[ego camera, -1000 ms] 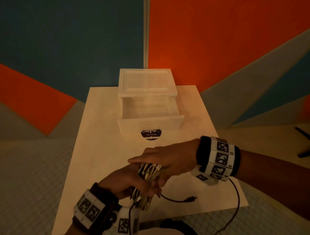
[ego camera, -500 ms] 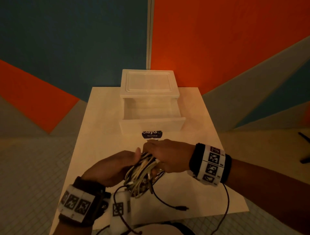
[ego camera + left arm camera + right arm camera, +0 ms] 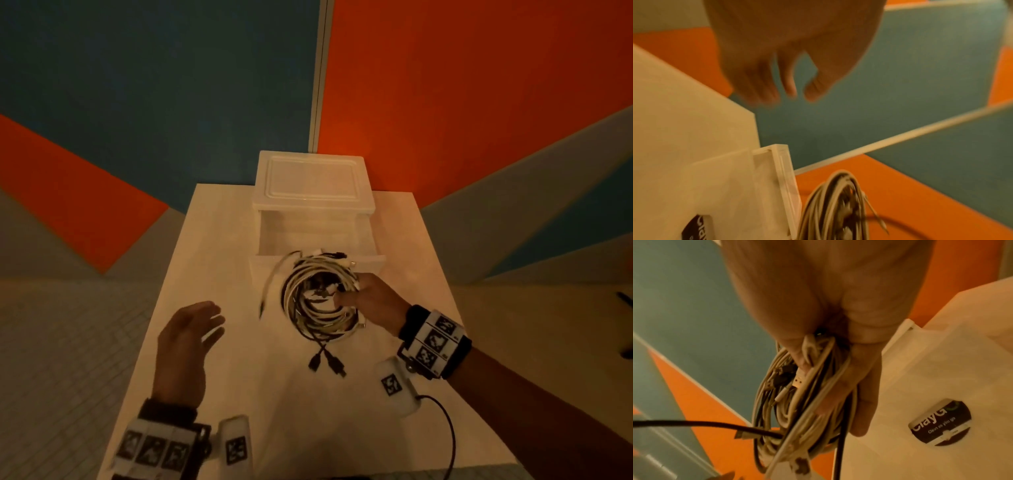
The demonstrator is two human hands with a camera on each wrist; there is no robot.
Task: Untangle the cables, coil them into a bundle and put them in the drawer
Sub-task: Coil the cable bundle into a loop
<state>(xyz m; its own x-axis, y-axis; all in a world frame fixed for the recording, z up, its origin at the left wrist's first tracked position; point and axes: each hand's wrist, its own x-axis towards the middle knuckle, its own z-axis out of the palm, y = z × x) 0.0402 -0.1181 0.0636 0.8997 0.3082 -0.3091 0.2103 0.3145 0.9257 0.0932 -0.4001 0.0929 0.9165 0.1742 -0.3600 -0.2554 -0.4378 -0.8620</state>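
A coiled bundle of white and black cables (image 3: 318,298) hangs in the air just in front of the open drawer (image 3: 318,236) of a white plastic box (image 3: 311,185). My right hand (image 3: 370,301) grips the bundle's right side, thumb through the loop; the right wrist view shows the cable bundle (image 3: 801,402) clamped between thumb and fingers. Black plug ends (image 3: 327,363) dangle below the coil. My left hand (image 3: 188,339) hovers over the table to the left, fingers relaxed and holding nothing; in the left wrist view the left hand (image 3: 785,68) is blurred but bare, with the cable bundle (image 3: 836,206) below.
The white table (image 3: 219,260) carries the box at its far end, against a blue and orange wall. A dark round sticker (image 3: 939,421) marks the drawer front. A black wire (image 3: 448,442) runs from my right wrist camera over the table's near edge.
My left hand let go of the bundle and drew back to the left. My right hand alone carried the coil up and forward to the drawer front.
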